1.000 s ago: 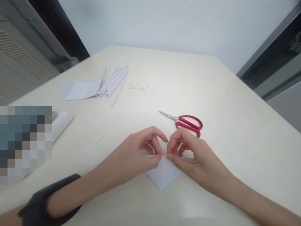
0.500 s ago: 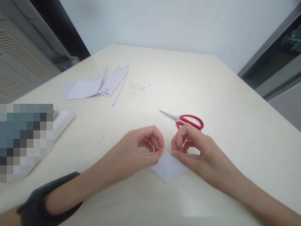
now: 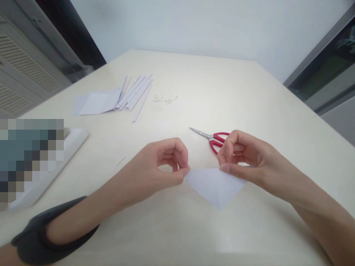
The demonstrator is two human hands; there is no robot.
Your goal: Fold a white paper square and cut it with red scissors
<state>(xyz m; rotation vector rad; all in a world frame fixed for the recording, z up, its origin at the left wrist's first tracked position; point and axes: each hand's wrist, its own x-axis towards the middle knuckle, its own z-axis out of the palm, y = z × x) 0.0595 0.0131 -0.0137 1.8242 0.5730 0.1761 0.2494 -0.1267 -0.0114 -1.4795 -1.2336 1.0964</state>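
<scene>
1. Nearest the camera: a black wristband (image 3: 41,236) on the left forearm, well to the near left of the red-handled scissors (image 3: 206,135).
2. Folded white paper (image 3: 216,184) lies on the cream worktop (image 3: 249,92), just on the near side of the scissors. It is a triangle with its tip toward the person. Its long top edge runs left to right, roughly parallel to the scissors. A centre crease runs from that edge down to the tip.
3. Whether the paper lies flat or is lifted a little, I cannot tell.
4. Left hand (image 3: 163,162), near-left of the scissors: thumb and forefinger closed in a narrow pinch on the left corner of the top edge, the other fingers curled.
5. Right hand (image 3: 246,159), at the scissors' handle end and partly covering it: thumb and forefinger pinch the same edge, a little inward of the right corner, which tucks under the palm.
6. The paper's top edge lies between the two pinches and the rest of the paper is on their near side. Neither hand is clearly nearer to it, as both touch it, one toward each end of the long axis.
7. The scissors lie closed, blades pointing left, and neither hand grips them.
8. Far left of the scissors: a flat white tray-like thing (image 3: 74,138), partly blurred out.
9. Beyond the scissors, to the far left: small paper scraps (image 3: 165,98), then a fan of paper strips (image 3: 134,94) and, touching them, a flat sheet (image 3: 97,103).
</scene>
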